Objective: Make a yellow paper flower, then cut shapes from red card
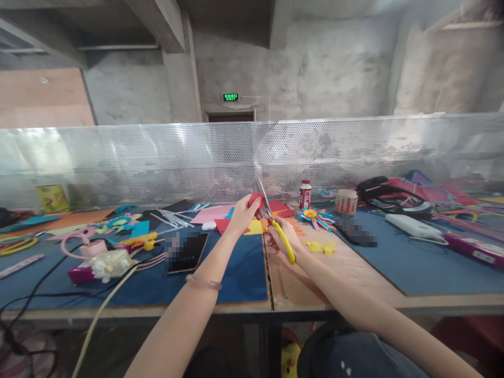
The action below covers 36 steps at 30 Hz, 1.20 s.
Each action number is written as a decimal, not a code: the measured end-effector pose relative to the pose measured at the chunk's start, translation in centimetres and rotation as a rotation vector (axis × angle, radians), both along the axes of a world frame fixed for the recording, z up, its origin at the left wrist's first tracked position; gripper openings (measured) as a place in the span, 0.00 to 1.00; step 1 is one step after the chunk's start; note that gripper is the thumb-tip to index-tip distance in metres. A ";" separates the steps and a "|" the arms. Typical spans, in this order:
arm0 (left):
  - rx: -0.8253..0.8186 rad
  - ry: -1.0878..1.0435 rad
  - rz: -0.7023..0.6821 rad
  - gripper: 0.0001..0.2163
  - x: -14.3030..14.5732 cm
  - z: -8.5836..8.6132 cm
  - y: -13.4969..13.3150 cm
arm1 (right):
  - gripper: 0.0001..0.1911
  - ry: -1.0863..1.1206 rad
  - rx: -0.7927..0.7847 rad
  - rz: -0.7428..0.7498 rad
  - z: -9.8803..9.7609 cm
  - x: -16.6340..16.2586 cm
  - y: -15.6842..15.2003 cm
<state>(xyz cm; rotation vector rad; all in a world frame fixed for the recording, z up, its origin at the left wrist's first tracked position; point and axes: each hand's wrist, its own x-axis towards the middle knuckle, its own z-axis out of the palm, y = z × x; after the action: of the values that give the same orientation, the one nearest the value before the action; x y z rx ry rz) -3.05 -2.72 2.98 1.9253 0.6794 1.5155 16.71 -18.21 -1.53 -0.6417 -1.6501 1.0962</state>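
Observation:
My left hand (243, 212) pinches a small red piece of paper (255, 199) above the table. My right hand (284, 239) grips yellow-handled scissors (275, 223), whose silver blades point up and touch the red piece. Both hands hover over the seam between the blue mat (236, 273) and the bare wooden board (346, 262). A clear bangle sits on my left wrist.
Coloured paper scraps, a paper flower (315, 216), a red-capped bottle (305, 194), a tape roll (346, 202), a phone (186, 253), a white power bank (409, 226), cables and a glue gun (139, 241) litter the table. A perforated metal screen (252, 157) runs along the back.

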 end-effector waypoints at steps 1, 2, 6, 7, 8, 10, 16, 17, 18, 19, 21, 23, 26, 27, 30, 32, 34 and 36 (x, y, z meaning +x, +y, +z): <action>-0.007 -0.006 -0.003 0.11 0.0 0.0 0.0 | 0.22 -0.004 0.006 0.000 0.0 0.0 0.0; -0.015 -0.011 -0.009 0.11 0.0 0.0 -0.1 | 0.22 -0.011 0.012 -0.003 0.0 0.1 0.0; -0.030 -0.018 -0.027 0.09 0.2 0.1 -0.4 | 0.22 -0.007 0.014 0.001 -0.2 0.2 0.2; -0.033 -0.018 -0.028 0.10 0.2 0.1 -0.5 | 0.22 0.006 0.011 0.004 -0.3 0.2 0.2; -0.038 -0.021 -0.029 0.10 0.2 0.1 -0.5 | 0.22 0.014 0.004 0.003 -0.3 0.2 0.2; -0.048 -0.036 -0.036 0.10 0.2 0.1 -0.4 | 0.22 -0.002 -0.011 -0.011 -0.2 0.3 0.2; -0.044 -0.091 -0.053 0.11 0.0 0.1 0.0 | 0.23 -0.101 -0.012 0.003 0.2 0.5 -0.1; -0.046 -0.094 -0.053 0.11 0.0 0.1 0.0 | 0.23 -0.084 -0.008 0.006 0.2 0.5 -0.1; -0.048 -0.098 -0.050 0.11 0.0 0.1 0.0 | 0.23 -0.060 -0.003 0.006 0.2 0.5 -0.1; -0.051 -0.099 -0.044 0.11 0.0 0.2 -0.1 | 0.23 -0.037 -0.003 0.007 0.1 0.4 -0.1; -0.051 -0.096 -0.031 0.11 0.0 0.2 -0.1 | 0.22 -0.002 -0.006 0.007 -0.1 0.3 -0.1; -0.047 -0.090 -0.022 0.11 0.0 0.2 -0.2 | 0.22 0.008 -0.015 0.009 -0.3 0.2 0.0; -0.041 -0.083 -0.028 0.11 0.0 0.2 -0.3 | 0.22 0.002 -0.045 0.005 -0.6 0.0 0.2; -0.039 -0.083 -0.032 0.11 0.0 0.2 -0.4 | 0.21 -0.002 -0.057 -0.001 -0.6 -0.1 0.2; -0.039 -0.087 -0.036 0.11 0.0 0.2 -0.3 | 0.21 -0.022 -0.084 -0.010 -0.7 -0.1 0.3; -0.046 -0.090 -0.036 0.11 0.0 0.2 -0.3 | 0.20 -0.035 -0.089 -0.014 -0.8 -0.1 0.5; -0.050 -0.092 -0.039 0.11 0.0 0.2 -0.3 | 0.20 -0.041 -0.087 -0.022 -1.0 -0.1 0.7; -0.046 -0.099 -0.042 0.11 0.0 0.2 -0.3 | 0.20 -0.037 -0.079 -0.033 -1.1 -0.1 0.8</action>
<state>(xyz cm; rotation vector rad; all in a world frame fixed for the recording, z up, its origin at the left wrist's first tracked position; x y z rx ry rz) -3.10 -2.99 3.18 1.8062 0.6209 1.5449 16.57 -17.36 -2.62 -0.7417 -1.6288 1.1364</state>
